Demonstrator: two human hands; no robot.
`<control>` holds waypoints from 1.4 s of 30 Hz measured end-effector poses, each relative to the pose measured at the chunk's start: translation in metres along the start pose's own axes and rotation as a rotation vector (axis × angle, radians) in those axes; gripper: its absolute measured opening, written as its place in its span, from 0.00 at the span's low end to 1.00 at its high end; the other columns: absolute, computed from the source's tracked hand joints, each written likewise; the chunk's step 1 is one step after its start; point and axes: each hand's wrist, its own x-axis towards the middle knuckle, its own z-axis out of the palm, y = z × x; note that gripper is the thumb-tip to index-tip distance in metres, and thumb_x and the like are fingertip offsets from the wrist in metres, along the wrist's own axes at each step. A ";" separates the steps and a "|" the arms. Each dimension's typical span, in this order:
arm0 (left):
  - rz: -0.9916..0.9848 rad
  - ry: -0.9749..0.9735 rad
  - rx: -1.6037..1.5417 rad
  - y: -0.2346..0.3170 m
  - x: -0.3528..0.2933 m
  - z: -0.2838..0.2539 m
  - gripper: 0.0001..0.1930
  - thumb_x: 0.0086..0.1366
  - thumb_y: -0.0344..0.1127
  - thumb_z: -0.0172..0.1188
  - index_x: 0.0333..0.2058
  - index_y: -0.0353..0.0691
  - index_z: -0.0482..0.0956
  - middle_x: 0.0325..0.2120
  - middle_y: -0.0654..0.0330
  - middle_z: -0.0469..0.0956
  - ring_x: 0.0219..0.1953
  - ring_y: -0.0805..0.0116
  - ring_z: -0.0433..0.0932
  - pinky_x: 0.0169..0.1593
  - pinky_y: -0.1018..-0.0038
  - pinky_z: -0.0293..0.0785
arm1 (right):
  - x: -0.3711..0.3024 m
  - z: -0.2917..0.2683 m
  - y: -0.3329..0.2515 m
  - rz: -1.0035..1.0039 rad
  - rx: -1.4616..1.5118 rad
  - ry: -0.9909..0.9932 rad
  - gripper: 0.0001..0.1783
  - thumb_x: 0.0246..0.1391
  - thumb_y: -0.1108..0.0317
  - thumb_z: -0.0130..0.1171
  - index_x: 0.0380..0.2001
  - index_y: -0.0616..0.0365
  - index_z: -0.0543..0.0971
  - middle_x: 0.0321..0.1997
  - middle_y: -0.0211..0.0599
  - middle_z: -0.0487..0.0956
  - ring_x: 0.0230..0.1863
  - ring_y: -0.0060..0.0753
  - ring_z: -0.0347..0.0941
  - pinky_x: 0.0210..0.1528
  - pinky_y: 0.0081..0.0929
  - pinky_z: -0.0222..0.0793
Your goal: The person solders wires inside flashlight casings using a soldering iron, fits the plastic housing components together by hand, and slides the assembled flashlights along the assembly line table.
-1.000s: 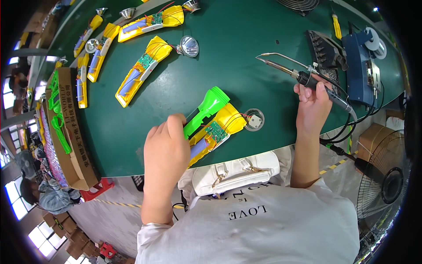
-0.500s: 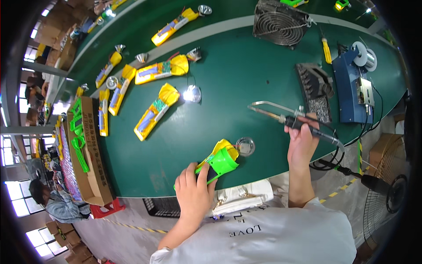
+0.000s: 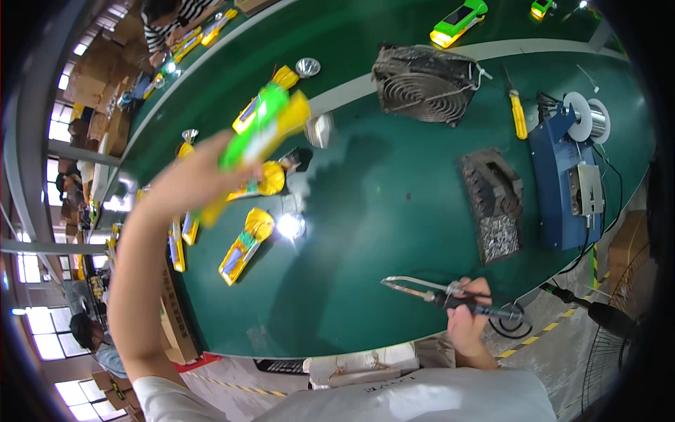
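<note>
My left hand (image 3: 190, 172) is raised over the far left of the bench, closed around a green-and-yellow flashlight (image 3: 259, 130), blurred by motion. A round reflector (image 3: 318, 131) sits at its far end. Beneath it, partly hidden by my hand, lie several opened yellow flashlight halves with blue cells and green boards. One yellow half (image 3: 242, 253) lies in plain sight beside its lit reflector (image 3: 290, 225). Near the bench's front right, my right hand (image 3: 470, 320) grips a soldering iron (image 3: 443, 299) with a curved metal tube along it, tip pointing left.
A dark square fan (image 3: 425, 88) stands at the back. Right of centre lies a soldering-iron stand (image 3: 492, 204), beside a blue solder feeder (image 3: 559, 176) and a yellow screwdriver (image 3: 519, 116). A green flashlight (image 3: 458, 24) rests beyond the ledge. Cardboard box (image 3: 176, 320) at left; another person's striped sleeve (image 3: 197, 8) far left.
My left hand has carried the flashlight from the front edge up and away to the far left. My right hand with the soldering iron sits lower in the picture; the view has shifted.
</note>
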 end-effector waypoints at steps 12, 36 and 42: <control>0.307 0.378 0.225 0.080 0.288 0.032 0.30 0.45 0.50 0.58 0.40 0.31 0.66 0.39 0.45 0.69 0.41 0.54 0.70 0.44 0.67 0.66 | 0.001 0.004 -0.003 0.116 0.032 -0.046 0.15 0.40 0.67 0.57 0.26 0.60 0.62 0.22 0.36 0.67 0.22 0.23 0.58 0.31 0.23 0.57; 0.187 0.430 0.164 -0.051 0.121 -0.014 0.25 0.46 0.48 0.59 0.37 0.33 0.71 0.33 0.50 0.73 0.35 0.60 0.72 0.40 0.71 0.66 | 0.001 0.004 0.001 -0.010 0.028 -0.019 0.09 0.44 0.72 0.49 0.27 0.62 0.62 0.26 0.37 0.63 0.22 0.23 0.60 0.23 0.21 0.64; 0.212 0.443 0.026 -0.029 -0.024 0.034 0.23 0.45 0.42 0.60 0.37 0.33 0.71 0.33 0.51 0.72 0.34 0.61 0.72 0.39 0.72 0.67 | -0.002 0.009 -0.005 -0.092 0.211 0.206 0.10 0.45 0.66 0.48 0.30 0.57 0.63 0.30 0.35 0.66 0.28 0.26 0.64 0.24 0.23 0.63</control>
